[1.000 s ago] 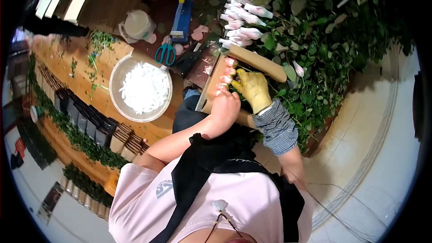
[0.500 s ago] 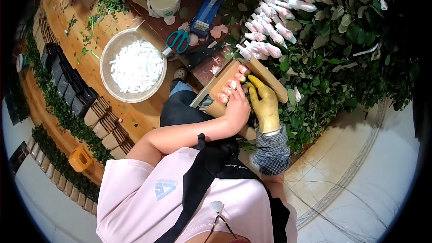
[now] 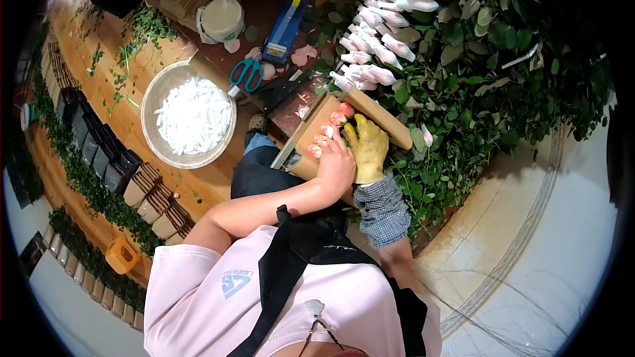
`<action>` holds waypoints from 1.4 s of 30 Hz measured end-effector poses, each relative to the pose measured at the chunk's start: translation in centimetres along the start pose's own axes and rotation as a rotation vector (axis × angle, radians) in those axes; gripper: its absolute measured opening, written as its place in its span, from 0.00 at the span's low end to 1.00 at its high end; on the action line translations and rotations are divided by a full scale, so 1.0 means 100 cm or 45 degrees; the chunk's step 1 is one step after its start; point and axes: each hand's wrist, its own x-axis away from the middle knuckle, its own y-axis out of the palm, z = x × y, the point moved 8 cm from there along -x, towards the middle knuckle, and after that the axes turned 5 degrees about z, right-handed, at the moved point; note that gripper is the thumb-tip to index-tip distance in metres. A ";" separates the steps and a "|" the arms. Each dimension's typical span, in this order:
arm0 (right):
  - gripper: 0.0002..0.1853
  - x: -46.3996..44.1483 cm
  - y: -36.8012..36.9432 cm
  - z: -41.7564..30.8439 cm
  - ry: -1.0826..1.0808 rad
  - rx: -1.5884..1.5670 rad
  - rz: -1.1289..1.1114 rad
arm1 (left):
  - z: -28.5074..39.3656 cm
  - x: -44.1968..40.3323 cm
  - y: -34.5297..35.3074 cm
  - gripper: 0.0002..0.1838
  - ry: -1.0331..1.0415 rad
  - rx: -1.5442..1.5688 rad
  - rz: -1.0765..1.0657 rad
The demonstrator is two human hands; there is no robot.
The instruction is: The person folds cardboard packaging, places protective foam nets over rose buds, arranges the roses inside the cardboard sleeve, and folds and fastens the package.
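Several pink-and-white roses lie in a row inside a folded cardboard wrapper at my lap. My left hand is bare, and its fingers close on a rose in the middle of the row. Close beside it, my right hand wears a yellow glove. Its fingers are apart and curved, with the tips by the upper rose. The rose stems are hidden under my hands and the cardboard.
Netted roses with leafy stems are piled at the right. Teal scissors, a blue tape dispenser and a wrapped tub lie ahead. A basin of white sleeves stands left. Wrapped bundles line the floor.
My gloved right hand has moved left, against my left hand and nearer the roses. The whole view has shifted slightly, with the wrapper now a little lower and further left.
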 end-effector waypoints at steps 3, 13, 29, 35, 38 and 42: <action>0.13 0.000 -0.003 -0.001 -0.061 0.021 0.094 | -0.003 -0.005 -0.019 0.20 0.100 -0.034 0.098; 0.11 -0.001 0.008 0.003 -0.039 0.014 0.061 | 0.000 -0.018 -0.006 0.21 0.052 -0.247 0.089; 0.19 0.208 0.021 0.038 0.504 -0.979 -0.616 | -0.067 -0.057 -0.039 0.22 0.294 0.947 -1.059; 0.38 0.221 -0.040 0.030 0.291 -1.827 -0.806 | -0.079 -0.055 -0.026 0.25 0.337 1.122 -0.998; 0.53 0.182 -0.125 0.013 -0.281 -2.929 -0.208 | -0.084 -0.054 -0.029 0.25 0.265 1.374 -1.084; 0.43 0.117 -0.137 0.009 -0.270 -2.012 -0.348 | -0.109 -0.051 -0.004 0.18 0.068 1.799 -1.073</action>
